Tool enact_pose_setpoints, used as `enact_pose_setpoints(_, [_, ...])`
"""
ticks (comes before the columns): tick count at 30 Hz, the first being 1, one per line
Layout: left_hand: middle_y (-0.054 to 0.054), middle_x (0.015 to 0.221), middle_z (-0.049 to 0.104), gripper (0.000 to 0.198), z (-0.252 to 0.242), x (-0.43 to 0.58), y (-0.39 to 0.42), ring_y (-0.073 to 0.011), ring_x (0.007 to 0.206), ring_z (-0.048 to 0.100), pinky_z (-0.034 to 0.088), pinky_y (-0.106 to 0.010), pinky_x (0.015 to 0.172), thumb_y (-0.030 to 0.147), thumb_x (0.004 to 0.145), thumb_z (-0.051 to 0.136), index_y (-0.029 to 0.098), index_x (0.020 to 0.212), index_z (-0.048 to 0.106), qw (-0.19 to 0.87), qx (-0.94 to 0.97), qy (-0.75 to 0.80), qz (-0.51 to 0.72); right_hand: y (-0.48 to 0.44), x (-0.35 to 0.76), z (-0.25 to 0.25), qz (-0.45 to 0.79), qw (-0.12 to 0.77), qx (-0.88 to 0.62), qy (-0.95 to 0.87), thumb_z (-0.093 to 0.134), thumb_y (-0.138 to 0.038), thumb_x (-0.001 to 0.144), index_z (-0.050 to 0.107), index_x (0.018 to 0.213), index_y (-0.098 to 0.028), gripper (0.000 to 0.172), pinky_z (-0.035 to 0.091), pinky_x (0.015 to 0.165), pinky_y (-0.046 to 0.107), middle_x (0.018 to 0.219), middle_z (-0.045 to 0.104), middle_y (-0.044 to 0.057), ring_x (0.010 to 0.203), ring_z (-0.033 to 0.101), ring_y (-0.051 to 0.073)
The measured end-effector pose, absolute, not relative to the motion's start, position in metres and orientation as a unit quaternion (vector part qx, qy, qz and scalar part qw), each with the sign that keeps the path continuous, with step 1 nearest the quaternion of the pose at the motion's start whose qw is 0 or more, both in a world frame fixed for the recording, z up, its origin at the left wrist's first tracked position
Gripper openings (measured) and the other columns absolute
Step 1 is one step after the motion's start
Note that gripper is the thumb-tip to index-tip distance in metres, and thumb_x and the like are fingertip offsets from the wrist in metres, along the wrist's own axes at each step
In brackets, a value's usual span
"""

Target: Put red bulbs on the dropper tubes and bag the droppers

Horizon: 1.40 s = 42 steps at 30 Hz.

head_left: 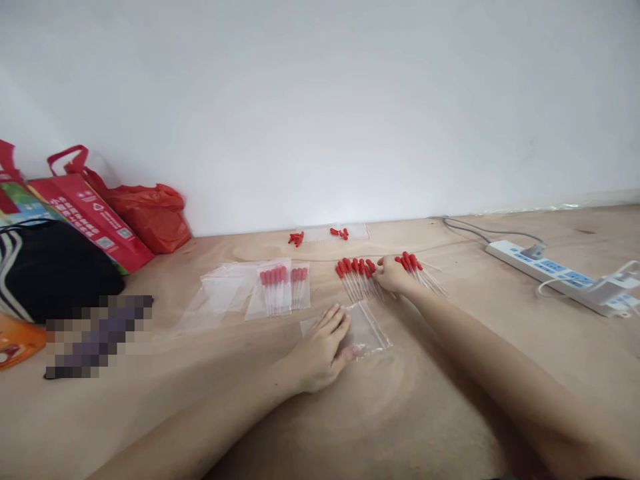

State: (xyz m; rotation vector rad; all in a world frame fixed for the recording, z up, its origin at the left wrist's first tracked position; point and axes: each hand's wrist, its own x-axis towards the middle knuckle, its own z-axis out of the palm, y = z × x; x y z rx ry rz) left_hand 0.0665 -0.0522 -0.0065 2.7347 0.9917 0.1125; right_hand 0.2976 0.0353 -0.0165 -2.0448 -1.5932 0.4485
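Observation:
My left hand [325, 347] lies flat, fingers stretched out, on a clear zip bag [369, 330]. Among the droppers with red bulbs and thin clear stems, my right hand [393, 277] has its fingers closed at the bulb end of one, partly hidden by the fingers. One group of droppers [356, 272] fans out to the left of that hand, and a second group [411, 263] lies to its right. Further left, a bag of droppers [273, 283] overlaps another bagged set [300, 283]. More clear bags [217, 297] are spread beside them.
Small loose red bulbs [296, 239] lie at the back by a clear bag [315, 233]. A white power strip [555, 273] with cables is on the right. At the left stand a red shopping bag [95, 213], a red plastic bag [155, 217] and a black bag [60, 267].

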Motion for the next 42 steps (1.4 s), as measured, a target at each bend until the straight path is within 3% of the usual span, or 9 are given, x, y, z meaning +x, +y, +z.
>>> enact_pose_setpoints(5, [-0.008, 0.143, 0.015, 0.052, 0.001, 0.034, -0.049, -0.0220, 0.132, 0.008, 0.015, -0.044, 0.107, 0.044, 0.091, 0.024, 0.017, 0.135, 0.024, 0.131, 0.945, 0.300, 0.011, 0.011, 0.308, -0.006, 0.182, 0.328, -0.709, -0.597, 0.047, -0.024, 0.077, 0.039, 0.115, -0.011, 0.041, 0.044, 0.062, 0.025, 0.078, 0.061, 0.006, 0.070, 0.059, 0.016])
enact_pose_setpoints(9, [-0.006, 0.143, 0.013, 0.048, 0.001, 0.026, -0.052, -0.0238, 0.132, 0.010, 0.014, -0.046, 0.106, 0.044, 0.090, 0.027, 0.026, 0.135, 0.022, 0.141, 0.948, 0.284, -0.017, -0.024, 0.310, -0.017, 0.280, 0.478, -0.600, -0.577, 0.046, -0.029, 0.077, 0.017, 0.127, -0.018, 0.059, 0.042, 0.041, 0.024, 0.069, 0.051, -0.002, 0.045, 0.051, 0.011])
enact_pose_setpoints(12, [-0.003, 0.144, 0.012, 0.044, 0.000, 0.034, -0.051, -0.0254, 0.131, 0.009, 0.013, -0.048, 0.105, 0.042, 0.090, 0.030, 0.032, 0.133, 0.027, 0.143, 0.954, 0.261, -0.022, -0.046, 0.309, -0.030, 0.322, 0.550, -0.559, -0.530, 0.051, -0.030, 0.074, 0.014, 0.128, -0.022, 0.066, 0.045, 0.041, 0.026, 0.069, 0.047, -0.004, 0.046, 0.052, 0.012])
enact_pose_setpoints(17, [0.000, 0.144, 0.008, 0.039, 0.000, 0.044, -0.047, -0.0288, 0.131, 0.006, 0.009, -0.053, 0.104, 0.042, 0.090, 0.030, 0.040, 0.129, 0.029, 0.146, 0.961, 0.236, -0.026, -0.055, 0.309, -0.038, 0.343, 0.597, -0.554, -0.468, 0.055, -0.033, 0.072, 0.017, 0.126, -0.024, 0.067, 0.049, 0.044, 0.027, 0.069, 0.046, -0.005, 0.049, 0.054, 0.012])
enact_pose_setpoints(29, [0.002, 0.144, 0.008, 0.039, -0.002, 0.043, -0.046, -0.0279, 0.131, 0.006, 0.008, -0.052, 0.104, 0.042, 0.090, 0.030, 0.042, 0.129, 0.029, 0.143, 0.961, 0.234, -0.022, -0.060, 0.305, -0.037, 0.366, 0.596, -0.546, -0.462, 0.056, -0.044, 0.072, 0.023, 0.117, -0.024, 0.059, 0.050, 0.047, 0.028, 0.066, 0.048, -0.004, 0.051, 0.054, 0.013])
enact_pose_setpoints(36, [0.004, 0.144, 0.009, 0.037, -0.002, 0.043, -0.047, -0.0287, 0.131, 0.010, 0.010, -0.051, 0.104, 0.043, 0.089, 0.032, 0.042, 0.127, 0.034, 0.152, 0.961, 0.230, 0.002, -0.066, 0.297, -0.039, 0.470, 0.562, -0.483, -0.479, 0.056, -0.052, 0.070, 0.040, 0.100, -0.022, 0.046, 0.051, 0.064, 0.033, 0.073, 0.056, 0.000, 0.064, 0.058, 0.013])
enact_pose_setpoints(42, [-0.003, 0.143, 0.015, 0.057, -0.003, 0.044, -0.048, -0.0251, 0.132, 0.008, 0.010, -0.047, 0.106, 0.048, 0.088, 0.030, 0.029, 0.137, 0.008, 0.142, 0.958, 0.247, -0.003, -0.066, 0.310, -0.033, 0.483, 0.455, -0.507, -0.550, 0.065, -0.044, 0.064, 0.057, 0.087, -0.017, 0.036, 0.044, 0.055, 0.025, 0.077, 0.062, 0.002, 0.056, 0.051, 0.008])
